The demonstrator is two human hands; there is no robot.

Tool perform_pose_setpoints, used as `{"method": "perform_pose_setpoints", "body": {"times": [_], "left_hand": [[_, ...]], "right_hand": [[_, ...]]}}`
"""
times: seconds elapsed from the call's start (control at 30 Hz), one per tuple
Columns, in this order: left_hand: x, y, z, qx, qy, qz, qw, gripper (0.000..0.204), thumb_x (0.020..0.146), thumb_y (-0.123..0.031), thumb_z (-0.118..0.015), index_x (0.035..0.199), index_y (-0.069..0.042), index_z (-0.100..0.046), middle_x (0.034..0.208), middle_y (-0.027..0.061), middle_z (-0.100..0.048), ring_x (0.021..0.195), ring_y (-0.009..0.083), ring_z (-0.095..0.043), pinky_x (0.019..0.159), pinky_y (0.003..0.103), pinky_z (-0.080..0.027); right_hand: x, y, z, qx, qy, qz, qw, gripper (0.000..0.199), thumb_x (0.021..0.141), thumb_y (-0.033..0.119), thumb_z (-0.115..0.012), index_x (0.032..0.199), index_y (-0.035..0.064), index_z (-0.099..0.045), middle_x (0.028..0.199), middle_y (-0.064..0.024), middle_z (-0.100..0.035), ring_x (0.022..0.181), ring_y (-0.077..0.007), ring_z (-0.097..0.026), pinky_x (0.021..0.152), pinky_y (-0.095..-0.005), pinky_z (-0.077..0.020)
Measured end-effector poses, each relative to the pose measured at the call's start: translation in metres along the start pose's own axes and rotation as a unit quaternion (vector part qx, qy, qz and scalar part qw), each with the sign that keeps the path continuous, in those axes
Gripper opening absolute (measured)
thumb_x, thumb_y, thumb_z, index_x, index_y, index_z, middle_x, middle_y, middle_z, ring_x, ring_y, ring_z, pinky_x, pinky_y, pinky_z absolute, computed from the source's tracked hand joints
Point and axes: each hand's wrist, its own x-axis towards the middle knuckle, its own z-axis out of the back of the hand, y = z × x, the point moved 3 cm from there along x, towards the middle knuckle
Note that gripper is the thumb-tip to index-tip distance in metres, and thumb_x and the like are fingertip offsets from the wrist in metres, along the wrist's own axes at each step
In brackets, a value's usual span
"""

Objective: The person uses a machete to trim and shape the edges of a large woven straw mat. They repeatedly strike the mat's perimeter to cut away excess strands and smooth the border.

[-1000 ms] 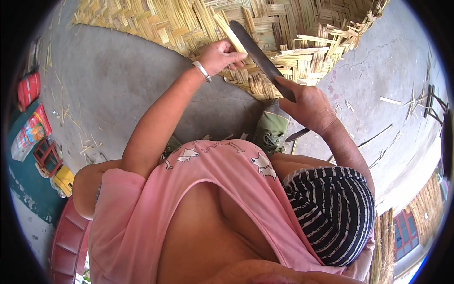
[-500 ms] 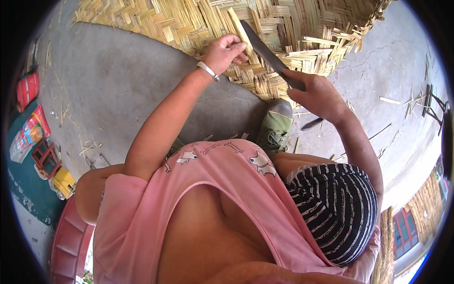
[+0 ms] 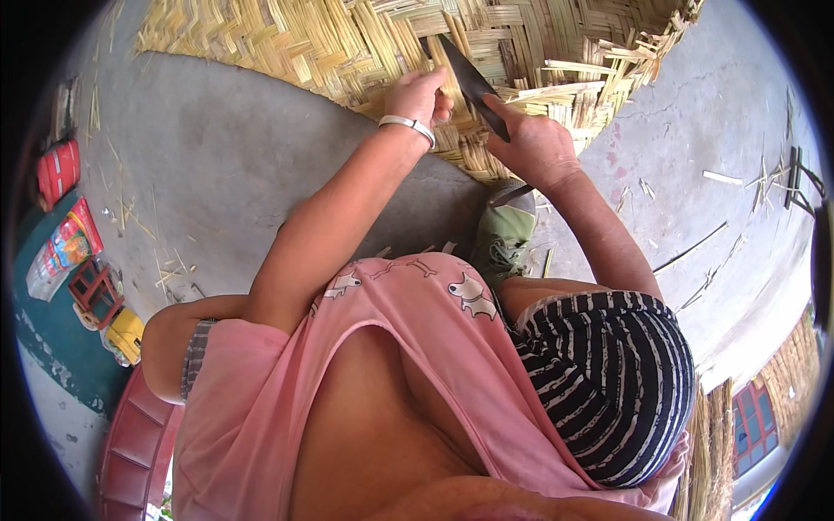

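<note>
A large woven bamboo mat [image 3: 347, 43] lies on the grey concrete floor in front of me. My right hand [image 3: 534, 148] grips the handle of a long dark knife [image 3: 473, 82], whose blade points up-left over the mat's edge. My left hand [image 3: 421, 95], with a silver bangle on the wrist, is closed on the mat's loose strips right beside the blade. The fingertips are partly hidden behind the strips.
My green shoe [image 3: 504, 234] rests at the mat's near edge. Bamboo slivers [image 3: 691, 252] litter the floor on the right. At the left lie a red container [image 3: 56, 169], a colourful packet [image 3: 61, 252] and small toys [image 3: 109, 308]. A red plastic stool [image 3: 135, 451] is under me.
Both hands have shifted up and closer together over the mat's edge. The knife blade now stands steeper beside my left hand.
</note>
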Motion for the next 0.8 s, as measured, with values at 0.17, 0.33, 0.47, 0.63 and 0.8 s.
{"method": "perform_pose_setpoints", "body": {"times": [0.17, 0.33, 0.47, 0.63, 0.8], "left_hand": [[0.006, -0.005, -0.009, -0.005, -0.074, 0.026, 0.997, 0.015, 0.09, -0.016, -0.065, 0.09, -0.002, -0.058, 0.069, 0.009, -0.062, 0.048, 0.0164, -0.059, 0.039, 0.026, -0.046], [0.027, -0.006, -0.002, 0.074, -0.045, -0.062, 0.994, 0.024, 0.088, -0.019, -0.069, 0.096, 0.002, -0.062, 0.076, 0.0093, -0.064, 0.053, 0.0176, -0.064, 0.044, 0.027, -0.049], [0.01, -0.023, 0.004, 0.4, 0.029, -0.166, 0.901, 0.032, 0.084, -0.028, -0.076, 0.091, 0.001, -0.065, 0.076, 0.0066, -0.065, 0.058, 0.015, -0.064, 0.052, 0.028, -0.051], [0.025, -0.013, 0.013, 0.596, -0.018, -0.351, 0.721, 0.038, 0.077, -0.041, -0.079, 0.077, -0.007, -0.062, 0.067, 0.0057, -0.065, 0.057, 0.0193, -0.061, 0.056, 0.034, -0.048], [0.029, -0.009, 0.014, 0.625, -0.046, -0.385, 0.677, 0.032, 0.084, -0.041, -0.072, 0.08, -0.01, -0.063, 0.072, 0.0076, -0.067, 0.061, 0.0241, -0.061, 0.059, 0.037, -0.049]], "right_hand": [[0.001, -0.002, -0.001, -0.001, 0.001, 0.001, 1.0, 0.061, 0.081, 0.033, -0.059, 0.141, 0.0275, -0.047, 0.085, -0.0152, -0.07, 0.08, -0.0319, -0.069, 0.076, -0.0445, -0.0557], [0.0, -0.002, -0.004, -0.009, -0.035, 0.014, 0.999, 0.063, 0.078, 0.03, -0.061, 0.14, 0.0291, -0.048, 0.077, -0.0149, -0.069, 0.073, -0.0325, -0.069, 0.073, -0.045, -0.0562], [-0.005, 0.002, 0.003, -0.04, -0.021, 0.012, 0.999, 0.061, 0.08, 0.027, -0.059, 0.14, 0.0288, -0.048, 0.075, -0.015, -0.068, 0.071, -0.0322, -0.069, 0.07, -0.0457, -0.0559], [-0.042, -0.004, 0.033, -0.086, 0.053, -0.01, 0.995, 0.059, 0.082, 0.021, -0.055, 0.14, 0.0266, -0.047, 0.076, -0.0137, -0.068, 0.073, -0.0312, -0.068, 0.069, -0.0442, -0.0551], [-0.097, -0.032, 0.066, 0.049, 0.147, -0.078, 0.985, 0.063, 0.075, 0.014, -0.063, 0.137, 0.0258, -0.053, 0.083, -0.0159, -0.069, 0.077, -0.0303, -0.068, 0.076, -0.0413, -0.0546]]}}
